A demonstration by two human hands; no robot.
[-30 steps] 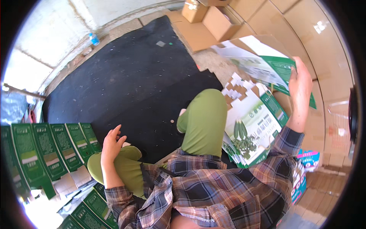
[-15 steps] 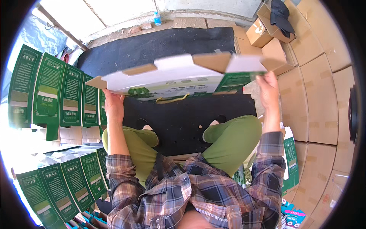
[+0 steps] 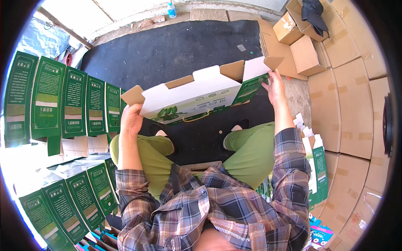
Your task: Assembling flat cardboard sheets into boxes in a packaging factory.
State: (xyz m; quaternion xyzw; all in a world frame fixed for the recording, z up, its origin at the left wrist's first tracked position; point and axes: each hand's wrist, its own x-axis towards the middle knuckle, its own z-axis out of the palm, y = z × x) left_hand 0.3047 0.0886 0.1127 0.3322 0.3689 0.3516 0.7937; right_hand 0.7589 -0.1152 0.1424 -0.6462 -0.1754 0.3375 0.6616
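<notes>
A white and green printed cardboard carton (image 3: 201, 97) spans the space between my hands, above my knees. Its top flaps stand up, some white and some bare brown, and a yellow cord handle (image 3: 196, 116) hangs on its near side. My left hand (image 3: 132, 120) grips the carton's left end by the brown flap. At the far end, my right hand (image 3: 274, 88) pinches the green right end panel, thumb and fingers around the edge. Whether the carton's bottom is closed is hidden from me.
Rows of green cartons (image 3: 75, 102) stand to my left. Stacked brown boxes (image 3: 354, 108) wall off the right, with a dark cap (image 3: 314, 16) on top. Black matting (image 3: 167, 50) covers the floor; a blue bottle (image 3: 171, 10) stands at its far edge. More flattened cartons (image 3: 319, 171) lean beside my right arm.
The carton's left end has shifted right, its right end has come in slightly, and its sides have opened out. Both hands have moved inward, closer together.
</notes>
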